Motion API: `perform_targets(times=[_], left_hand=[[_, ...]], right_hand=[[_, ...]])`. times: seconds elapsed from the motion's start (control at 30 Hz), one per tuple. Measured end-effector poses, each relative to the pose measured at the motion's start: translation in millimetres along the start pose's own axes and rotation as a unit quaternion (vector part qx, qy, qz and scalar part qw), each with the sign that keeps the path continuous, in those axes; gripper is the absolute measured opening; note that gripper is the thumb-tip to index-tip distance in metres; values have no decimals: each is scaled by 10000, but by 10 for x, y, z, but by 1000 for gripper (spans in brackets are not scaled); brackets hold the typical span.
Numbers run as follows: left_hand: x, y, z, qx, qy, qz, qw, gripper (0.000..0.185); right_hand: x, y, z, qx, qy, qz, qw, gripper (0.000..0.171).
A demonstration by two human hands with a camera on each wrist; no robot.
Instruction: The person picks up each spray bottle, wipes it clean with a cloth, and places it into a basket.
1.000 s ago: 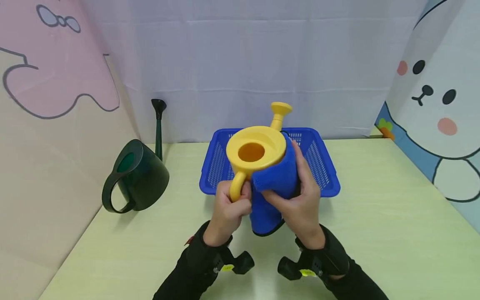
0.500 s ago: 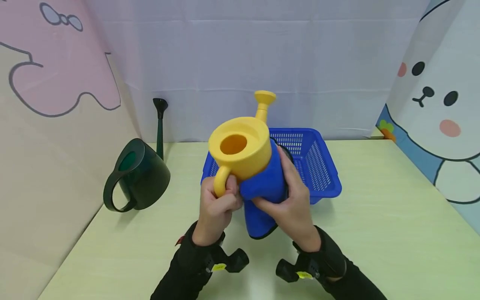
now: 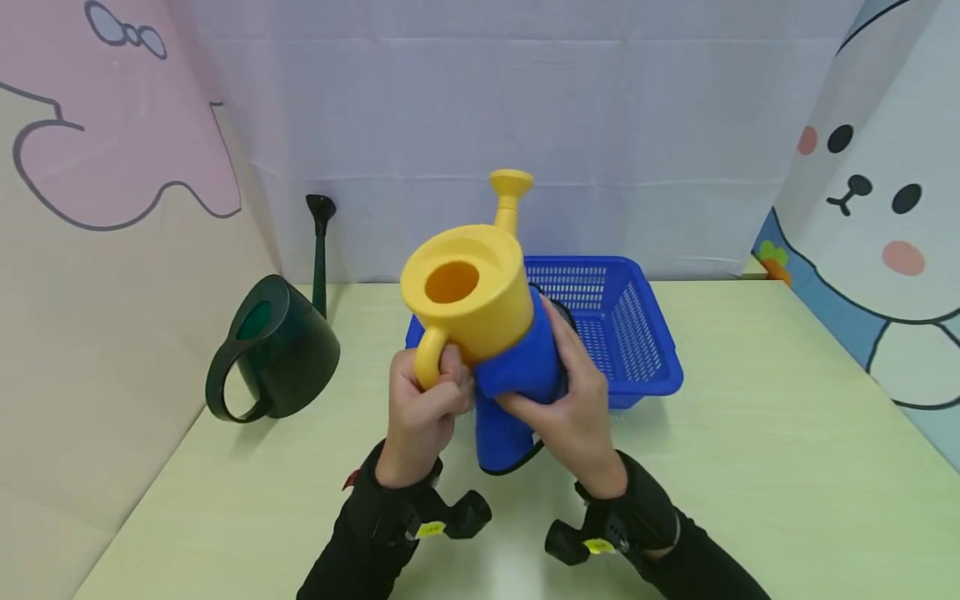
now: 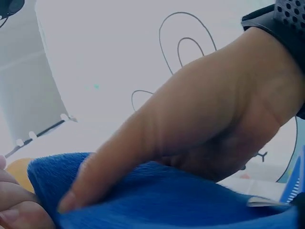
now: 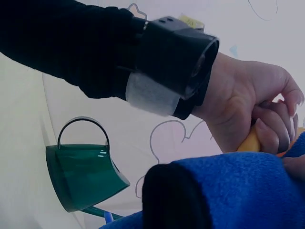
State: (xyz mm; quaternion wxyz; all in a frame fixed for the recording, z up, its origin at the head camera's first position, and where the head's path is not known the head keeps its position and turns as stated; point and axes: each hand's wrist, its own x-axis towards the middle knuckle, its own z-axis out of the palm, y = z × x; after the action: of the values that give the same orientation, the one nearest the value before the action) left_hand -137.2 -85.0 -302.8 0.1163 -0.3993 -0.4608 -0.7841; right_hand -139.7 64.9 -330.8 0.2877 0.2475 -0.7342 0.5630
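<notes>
A yellow watering can [image 3: 487,308] is held up over the table, its spout pointing to the back and its round opening facing up. My left hand [image 3: 423,408] grips its handle, fingers curled round it. With my right hand [image 3: 573,404] I hold a blue cloth [image 3: 525,367] against the can's right side, thumb in front and fingers behind. The cloth's dark-edged end hangs below the can. In the left wrist view the right thumb lies along the plush cloth [image 4: 157,195]. The right wrist view has the cloth [image 5: 243,186] in front of the left fist.
Behind the can stands a blue plastic basket [image 3: 645,333] with slotted walls, partly hidden by it. A dark green watering can [image 3: 300,358] is at the left of the table [image 3: 750,467], close to the side wall. White fabric [image 3: 480,125] hangs along the back.
Both hands have moved left and a little toward the back with the yellow watering can and cloth, showing more of the basket. The green can has stayed in place.
</notes>
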Motion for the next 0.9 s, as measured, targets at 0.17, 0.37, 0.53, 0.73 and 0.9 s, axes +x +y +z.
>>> perform_targets(times=[0.17, 0.37, 0.53, 0.73, 0.9], left_hand=[[-14, -80, 23, 180, -94, -244, 9995, 17], [-11, -117, 44, 329, -195, -392, 9985, 16], [-21, -139, 71, 422, -239, -592, 9971, 13], [-51, -189, 135, 450, -174, -1235, 9912, 12], [-55, -181, 139, 520, -113, -1361, 9893, 12]], right_hand=[[3, 3, -20, 113, 229, 136, 9996, 87], [21, -34, -80, 159, 274, 232, 9992, 88], [51, -60, -137, 256, 447, 119, 9986, 83], [89, -112, -237, 429, 720, 119, 9964, 78], [81, -130, -228, 434, 764, 126, 9961, 76]])
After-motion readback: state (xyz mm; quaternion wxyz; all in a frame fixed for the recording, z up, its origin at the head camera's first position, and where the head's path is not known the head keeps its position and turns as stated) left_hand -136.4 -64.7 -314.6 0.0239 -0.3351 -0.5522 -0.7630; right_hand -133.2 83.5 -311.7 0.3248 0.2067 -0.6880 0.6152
